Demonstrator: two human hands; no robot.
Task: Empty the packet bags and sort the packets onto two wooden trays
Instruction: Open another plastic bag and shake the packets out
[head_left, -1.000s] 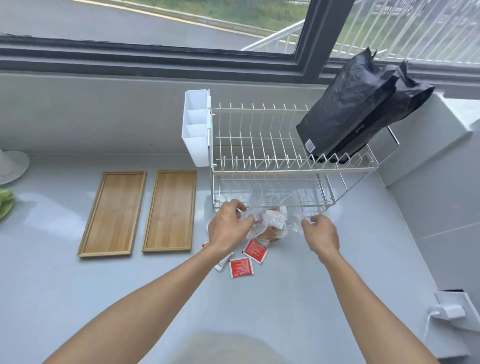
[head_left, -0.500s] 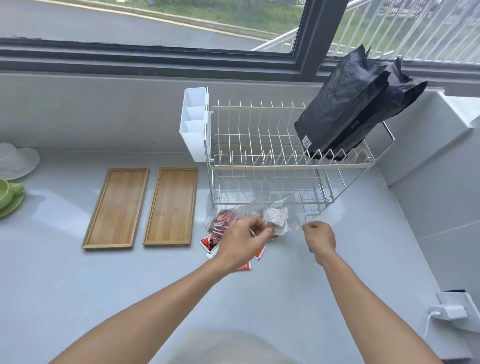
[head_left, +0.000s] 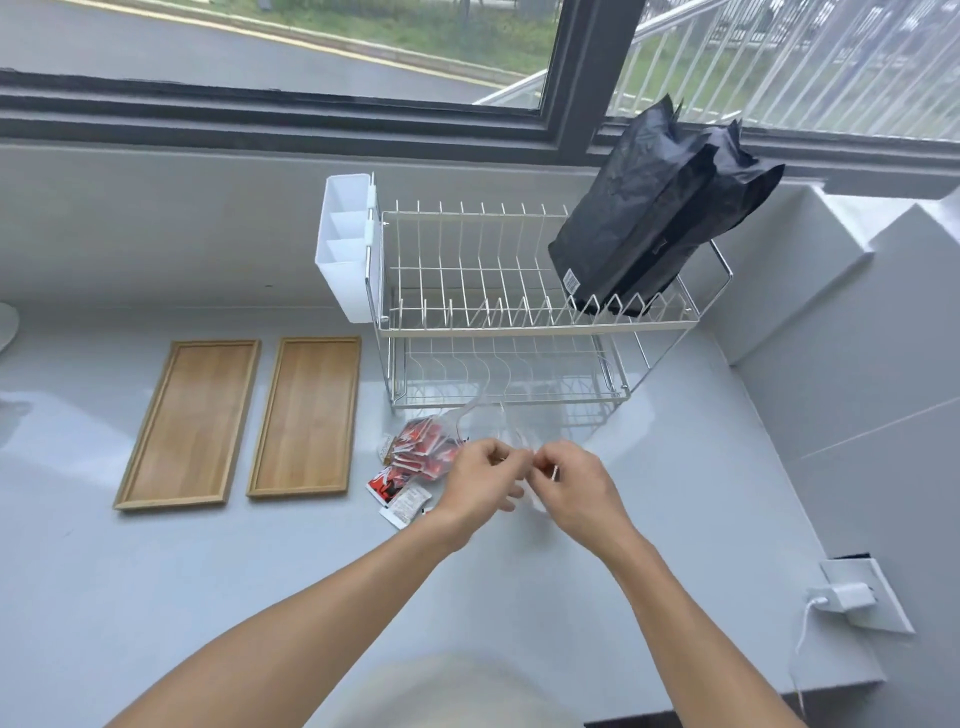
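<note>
Two bare wooden trays lie side by side on the grey counter: the left tray (head_left: 189, 423) and the right tray (head_left: 306, 415). A clear plastic bag (head_left: 511, 431) is pinched between my left hand (head_left: 480, 480) and my right hand (head_left: 571, 486), which meet in front of the dish rack. Left of my hands lies a heap of red packets (head_left: 423, 449). One more red packet (head_left: 384, 480) and a white packet (head_left: 408, 501) lie just in front of the heap. Whether anything is inside the bag I cannot tell.
A white wire dish rack (head_left: 519, 322) stands behind my hands, with a white cutlery holder (head_left: 345, 249) on its left and black bags (head_left: 654, 218) on its top right. A wall socket with a white charger (head_left: 852, 597) sits at the right.
My hands have come together on the clear bag. The white packets that showed in the bag are gone from it, and the red packet heap now lies uncovered to the left.
</note>
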